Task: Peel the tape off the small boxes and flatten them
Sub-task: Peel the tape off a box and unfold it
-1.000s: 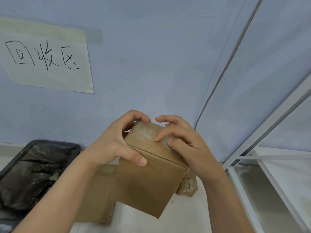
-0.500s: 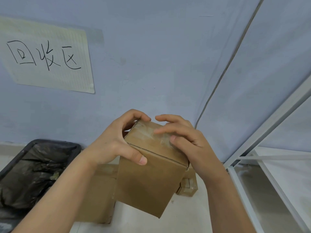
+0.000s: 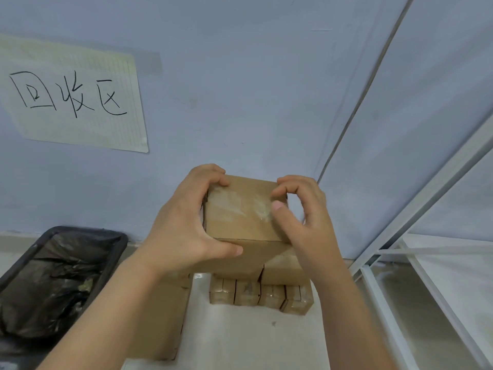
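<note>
left hand (image 3: pixel 184 231) fingers grip box (image 3: pixel 240 217) | right hand (image 3: pixel 306 217) fingers pinch tape (image 3: pixel 260 208) | bin (image 3: pixel 53 276) left

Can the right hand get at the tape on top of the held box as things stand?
Probably yes: the right hand is already at the tape on the box, thumb on its right end, nothing covering it; the left hand grips the opposite side.

A pale blue wall (image 3: pixel 240 89) is filling most of the view. A paper sign (image 3: pixel 77 102) with handwritten black characters is hanging on it, upper left. Below the sign, a black bin (image 3: pixel 53 276) is sitting on the light floor (image 3: pixel 253 337). Far right of the sign, a white metal rack (image 3: pixel 426 236) is standing.
</note>
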